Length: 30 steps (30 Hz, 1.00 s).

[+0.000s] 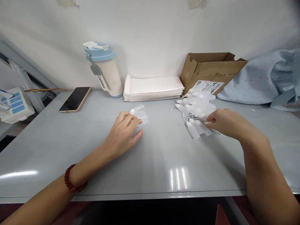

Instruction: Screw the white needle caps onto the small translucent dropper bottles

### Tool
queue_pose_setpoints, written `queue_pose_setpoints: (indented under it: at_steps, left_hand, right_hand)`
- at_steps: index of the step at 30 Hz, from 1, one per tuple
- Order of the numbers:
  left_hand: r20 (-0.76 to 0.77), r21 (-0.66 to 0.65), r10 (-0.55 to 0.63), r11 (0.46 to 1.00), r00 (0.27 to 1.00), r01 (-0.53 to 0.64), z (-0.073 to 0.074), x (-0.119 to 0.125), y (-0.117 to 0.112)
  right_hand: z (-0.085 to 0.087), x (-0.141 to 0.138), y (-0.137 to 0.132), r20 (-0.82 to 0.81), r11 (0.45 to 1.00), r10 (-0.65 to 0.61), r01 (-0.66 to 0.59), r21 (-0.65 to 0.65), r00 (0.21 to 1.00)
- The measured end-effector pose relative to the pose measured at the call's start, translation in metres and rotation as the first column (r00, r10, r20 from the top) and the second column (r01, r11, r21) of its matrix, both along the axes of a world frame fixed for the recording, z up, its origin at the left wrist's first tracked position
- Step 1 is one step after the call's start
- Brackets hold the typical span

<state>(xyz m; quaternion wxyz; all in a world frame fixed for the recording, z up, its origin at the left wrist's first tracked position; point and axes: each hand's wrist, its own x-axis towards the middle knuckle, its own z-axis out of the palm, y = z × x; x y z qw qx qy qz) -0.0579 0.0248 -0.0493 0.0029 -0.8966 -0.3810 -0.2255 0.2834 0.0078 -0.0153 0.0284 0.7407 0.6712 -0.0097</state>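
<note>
My left hand rests on the grey table, its fingers curled over a few small clear plastic tubes lying side by side. My right hand reaches to the edge of a pile of several clear plastic tubes with caps and strings; its fingertips pinch at one tube near the front of the pile. A red bead bracelet is on my left wrist.
A stack of white padded envelopes lies against the wall. A blue-lidded white tumbler stands to its left, a phone lies face up further left. An open cardboard box and light blue cloth are at the right; a white device at far left.
</note>
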Motion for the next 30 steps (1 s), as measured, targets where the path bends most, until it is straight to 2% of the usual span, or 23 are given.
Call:
queue_pose_setpoints:
  at_steps: [4, 7, 10, 13, 16, 18, 20, 24, 30]
  left_hand:
    - [-0.004, 0.006, 0.002, 1.000, 1.000, -0.002, 0.000, 0.001, 0.000]
    - [0.023, 0.000, -0.003, 1.000, 1.000, 0.003, 0.000, 0.002, -0.001]
    - [0.081, -0.005, -0.033, 0.999, 0.996, 0.034, 0.002, 0.004, -0.004]
    - [0.159, -0.018, -0.084, 0.996, 0.984, 0.088, 0.005, 0.008, -0.009]
    - [0.223, -0.088, -0.111, 0.987, 0.968, 0.134, 0.009, 0.012, -0.015]
    - [0.253, -0.170, -0.105, 0.974, 0.962, 0.151, 0.011, 0.014, -0.019]
    - [0.292, -0.254, -0.080, 0.954, 0.953, 0.158, 0.013, 0.015, -0.022]
    - [0.357, -0.367, -0.025, 0.915, 0.934, 0.165, 0.014, 0.012, -0.024]
    - [0.420, -0.347, -0.043, 0.915, 0.906, 0.205, 0.018, 0.012, -0.026]
  right_hand:
    - [0.015, -0.002, -0.002, -0.134, 0.999, -0.029, 0.024, -0.039, 0.991]
    - [0.023, -0.013, -0.004, -0.357, 0.994, 0.058, -0.022, 0.103, 0.933]
    - [0.023, -0.033, -0.009, -0.577, 0.960, 0.264, -0.150, 0.238, 0.773]
    - [0.019, -0.055, -0.014, -0.730, 0.951, 0.310, -0.186, 0.248, 0.610]
    - [0.014, -0.074, -0.018, -0.906, 0.968, 0.196, -0.224, 0.116, 0.376]
    - [0.010, -0.085, -0.021, -0.971, 0.952, 0.077, -0.308, 0.003, 0.228]
    - [0.005, -0.094, -0.023, -0.989, 0.913, -0.013, -0.402, -0.073, 0.150]
    - [-0.005, -0.106, -0.027, -0.991, 0.854, -0.068, -0.507, -0.115, 0.111]
    - [-0.013, -0.113, -0.030, -0.985, 0.859, -0.050, -0.495, -0.127, 0.166]
